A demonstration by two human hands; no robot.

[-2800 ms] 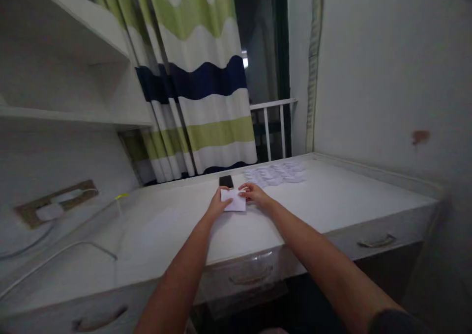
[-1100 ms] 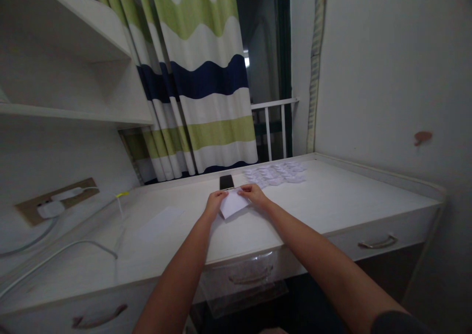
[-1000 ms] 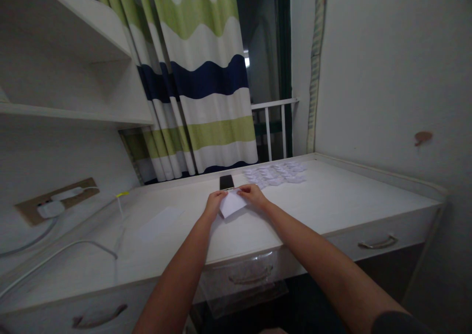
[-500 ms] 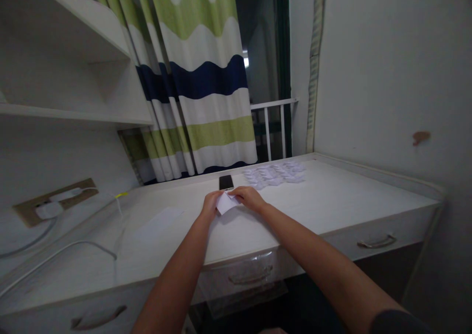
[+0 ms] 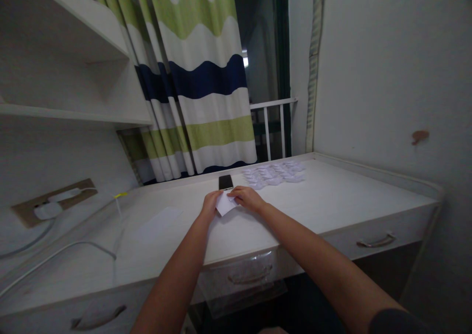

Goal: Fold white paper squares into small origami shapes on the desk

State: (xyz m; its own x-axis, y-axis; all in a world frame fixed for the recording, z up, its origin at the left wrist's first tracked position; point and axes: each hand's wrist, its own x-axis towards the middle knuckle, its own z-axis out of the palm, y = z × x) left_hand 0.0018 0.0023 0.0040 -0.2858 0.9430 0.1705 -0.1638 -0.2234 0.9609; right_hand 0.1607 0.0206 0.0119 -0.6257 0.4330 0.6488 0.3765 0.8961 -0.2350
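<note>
1. White paper (image 5: pixel 224 206), small and partly folded, is between my two hands, just above or on the middle of the desk (image 5: pixel 295 216); I cannot tell whether it touches the surface.
2. My left hand (image 5: pixel 211 203) grips it at the left side, thumb and fingers closed on its upper edge.
3. My right hand (image 5: pixel 246 198) has the other side, fingertips bent inward and pinched on the upper right part.
4. Just beyond my fingers lies a black phone (image 5: pixel 225 181), flat on the desk.
5. To the right of the phone, near the back edge, folded white pieces (image 5: pixel 275 174) lie close together in rows.
6. Left of my left hand, well apart from it, a pale flat sheet (image 5: pixel 159 222) rests on the desk.
7. Farther left, a light cable (image 5: pixel 73 244) curves over the desktop, and white plugs (image 5: pixel 49 209) sit at the wall.
8. Behind the desk hangs a striped curtain (image 5: pixel 217 78) in green, white and navy, beside a white railing (image 5: pixel 273 103).
</note>
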